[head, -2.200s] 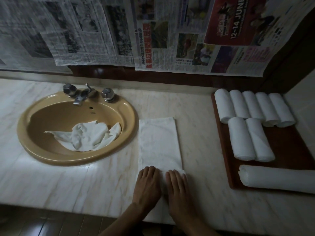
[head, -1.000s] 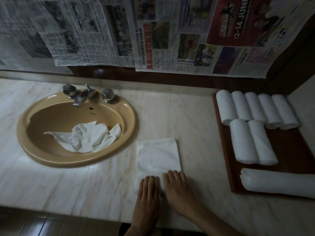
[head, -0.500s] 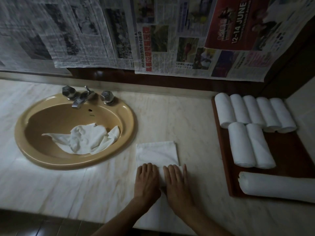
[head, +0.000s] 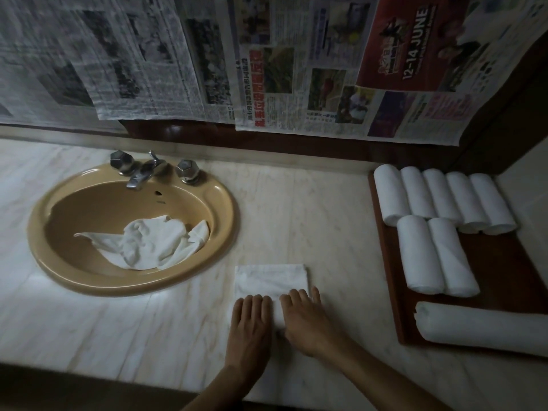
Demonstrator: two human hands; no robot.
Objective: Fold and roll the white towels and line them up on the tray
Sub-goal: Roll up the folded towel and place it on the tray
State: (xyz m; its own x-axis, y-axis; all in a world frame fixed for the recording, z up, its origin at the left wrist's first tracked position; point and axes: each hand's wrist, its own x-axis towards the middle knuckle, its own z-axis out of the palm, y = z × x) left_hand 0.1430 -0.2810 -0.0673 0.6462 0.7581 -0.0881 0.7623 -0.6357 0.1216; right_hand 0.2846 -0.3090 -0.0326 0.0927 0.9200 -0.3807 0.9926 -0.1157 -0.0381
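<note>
Two hands press flat, fingers straight, on a white towel (head: 271,278) at the near edge of a pale marble counter (head: 311,209): left hand (head: 250,324) and right hand (head: 305,318) side by side, gripping nothing. Seven rolled towels (head: 421,253) lie in two rows on a dark wooden tray (head: 504,262) at the right; one longer roll (head: 480,327) lies across its near end. Left: tan oval sink (head: 225,221) holding a crumpled white towel (head: 151,244), chrome tap (head: 139,176) at the far rim. Newspaper sheets (head: 178,54) cover the far wall.

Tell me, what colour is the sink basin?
The sink basin is tan, a mustard-like yellow-brown, in the head view.
</note>
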